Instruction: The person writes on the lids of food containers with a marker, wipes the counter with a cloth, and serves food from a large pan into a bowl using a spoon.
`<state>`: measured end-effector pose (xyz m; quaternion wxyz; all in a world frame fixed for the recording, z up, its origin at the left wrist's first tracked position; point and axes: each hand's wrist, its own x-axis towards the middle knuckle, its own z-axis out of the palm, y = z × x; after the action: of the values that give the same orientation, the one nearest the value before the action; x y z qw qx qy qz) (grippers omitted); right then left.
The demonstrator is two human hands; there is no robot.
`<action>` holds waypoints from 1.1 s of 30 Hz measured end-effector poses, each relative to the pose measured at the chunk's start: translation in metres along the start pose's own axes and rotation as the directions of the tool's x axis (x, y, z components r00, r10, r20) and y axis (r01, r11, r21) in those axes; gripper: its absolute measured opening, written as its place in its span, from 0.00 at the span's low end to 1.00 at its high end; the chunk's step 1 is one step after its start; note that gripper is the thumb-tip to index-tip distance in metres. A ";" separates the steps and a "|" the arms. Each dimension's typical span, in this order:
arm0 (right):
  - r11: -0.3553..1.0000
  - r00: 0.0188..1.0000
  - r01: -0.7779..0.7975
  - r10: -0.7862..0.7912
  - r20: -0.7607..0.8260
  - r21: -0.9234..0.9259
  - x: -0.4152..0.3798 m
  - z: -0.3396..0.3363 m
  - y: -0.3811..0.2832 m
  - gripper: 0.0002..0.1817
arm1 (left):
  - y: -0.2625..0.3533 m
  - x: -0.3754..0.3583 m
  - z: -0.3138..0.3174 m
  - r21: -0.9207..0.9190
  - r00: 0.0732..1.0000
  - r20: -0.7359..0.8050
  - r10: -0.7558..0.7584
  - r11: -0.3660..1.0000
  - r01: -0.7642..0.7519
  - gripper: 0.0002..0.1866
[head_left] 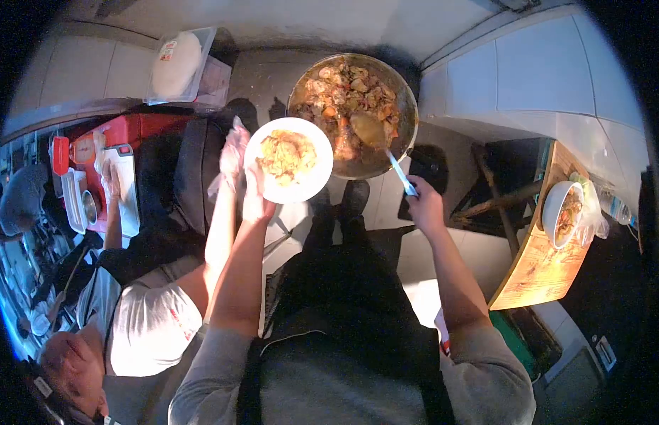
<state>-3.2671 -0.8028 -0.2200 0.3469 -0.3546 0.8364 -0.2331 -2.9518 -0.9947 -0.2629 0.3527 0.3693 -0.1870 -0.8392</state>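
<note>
My left hand (255,195) grips the near left edge of a white bowl (322,168) heaped with yellowish-brown food (287,154). A ladle (399,170) with a pale blue handle is in my right hand (425,204), fingers wrapped round the handle's end. Its scoop is down among the chunks of stew (358,88) in a large round pan (412,113). The bowl overlaps the pan's left side in this view. Close to the bowl's left edge is a co-worker's hand in a clear plastic glove (234,150).
The co-worker (149,319) stands close on my left. Beyond them are a red table (149,126) and a white lidded tub (177,67). To my right, a wooden board (538,280) carries another white bowl of food (554,212) and a plastic bag (591,212).
</note>
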 end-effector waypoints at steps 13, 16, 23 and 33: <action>0.981 0.985 -0.173 0.173 -0.001 0.084 0.048 0.117 -0.013 0.18 | -0.034 -0.091 -0.027 0.092 0.947 -0.219 -0.235 0.961 0.260 0.42; 0.756 0.807 -0.572 0.448 0.386 0.319 0.014 0.091 -0.036 0.15 | -0.032 -0.093 -0.034 0.026 0.949 -0.198 -0.245 0.967 0.255 0.39; 0.452 0.682 -0.731 0.476 0.555 0.511 0.021 0.118 -0.015 0.09 | -0.021 -0.095 -0.044 -0.118 0.960 -0.162 -0.228 0.971 0.210 0.37; 0.881 0.877 -0.473 0.472 0.086 -0.013 0.027 0.148 -0.047 0.19 | -0.002 -0.089 -0.015 -0.082 0.949 -0.241 -0.204 0.979 0.189 0.38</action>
<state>-3.1501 -0.8744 -0.2982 0.4305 -0.1483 0.8808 -0.1294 -2.8987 -0.9288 -0.2304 0.2987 0.4777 -0.0792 -0.8224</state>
